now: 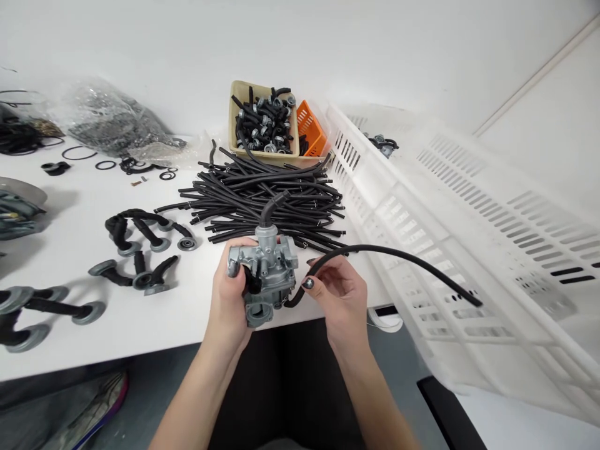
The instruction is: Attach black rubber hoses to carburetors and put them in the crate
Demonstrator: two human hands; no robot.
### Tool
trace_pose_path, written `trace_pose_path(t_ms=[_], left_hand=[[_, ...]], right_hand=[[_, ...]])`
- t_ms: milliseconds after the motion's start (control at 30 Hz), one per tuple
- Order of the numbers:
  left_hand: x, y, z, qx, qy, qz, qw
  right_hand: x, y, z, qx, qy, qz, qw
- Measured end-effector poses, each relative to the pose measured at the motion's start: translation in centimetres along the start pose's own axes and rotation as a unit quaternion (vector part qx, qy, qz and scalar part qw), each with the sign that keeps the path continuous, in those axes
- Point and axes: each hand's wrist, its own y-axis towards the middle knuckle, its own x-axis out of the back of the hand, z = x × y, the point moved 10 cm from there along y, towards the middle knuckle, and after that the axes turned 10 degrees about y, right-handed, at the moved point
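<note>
A grey metal carburetor (276, 269) is held up at the table's front edge by my left hand (232, 287), whose fingers wrap round its left side. A short black rubber elbow (272, 207) rises from its top. My right hand (340, 294) pinches a long black hose (398, 251) between thumb and fingers, just right of the carburetor. One end of the hose meets the carburetor's lower right side; the other arcs out to the right over the white crate. Behind the carburetor lies a pile of black hoses (262, 194).
A beige bin (233, 119) of caps with rubber elbows stands at the back, beside an orange basket (315, 128). White slatted crates (403, 231) fill the right. Several capped elbows (150, 232), rubber rings (105, 165) and a plastic bag of parts (112, 119) lie left.
</note>
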Motion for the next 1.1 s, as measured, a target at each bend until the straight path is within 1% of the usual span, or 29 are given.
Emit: trace_pose_path(t_ms=[67,167,233,333,433,500,567,700,800,900,1000,1100], left_hand=[[-0.2,0.0,-0.1,0.000,-0.013,0.014,1.000],[-0.4,0.0,-0.2,0.019,-0.045,0.019,0.999],[-0.4,0.0,-0.3,0.034,-0.062,0.011,0.997],[0.1,-0.2,-0.2,0.053,-0.084,-0.022,0.995],[0.7,-0.4,0.8,0.106,-0.117,-0.044,0.987],[0.8,-0.7,1.7,0.148,-0.130,-0.041,0.979],[0.7,-0.8,2.2,0.176,-0.133,-0.028,0.975],[0.2,-0.8,1.8,0.173,-0.131,-0.007,0.976],[-0.1,-0.8,1.6,0.171,-0.129,-0.010,0.977],[-0.1,-0.6,1.7,0.169,-0.118,-0.020,0.978],[0.2,-0.4,1.9,0.168,-0.118,-0.045,0.978],[0.3,-0.4,2.1,0.172,-0.123,-0.061,0.975]], right_hand=[[-0.7,0.1,-0.4,-0.015,0.014,0.012,1.000],[-1.5,0.0,-0.8,-0.031,0.035,0.023,0.999],[-1.7,-0.1,-0.9,-0.039,0.055,0.013,0.998],[-1.9,-0.4,-1.0,-0.044,0.090,-0.013,0.995],[-2.1,-0.8,-0.8,-0.039,0.104,-0.034,0.993],[-2.3,-1.0,-0.6,-0.039,0.100,-0.036,0.994],[-2.6,-1.0,-0.7,-0.051,0.105,-0.029,0.993],[-2.7,-1.0,-1.4,-0.094,0.154,-0.030,0.983],[-2.5,-0.9,-1.2,-0.084,0.149,-0.028,0.985],[-2.3,-0.7,-1.0,-0.065,0.134,-0.019,0.989],[-2.6,-0.7,-1.1,-0.069,0.155,0.001,0.986],[-2.4,-0.8,-1.2,-0.063,0.158,-0.015,0.985]])
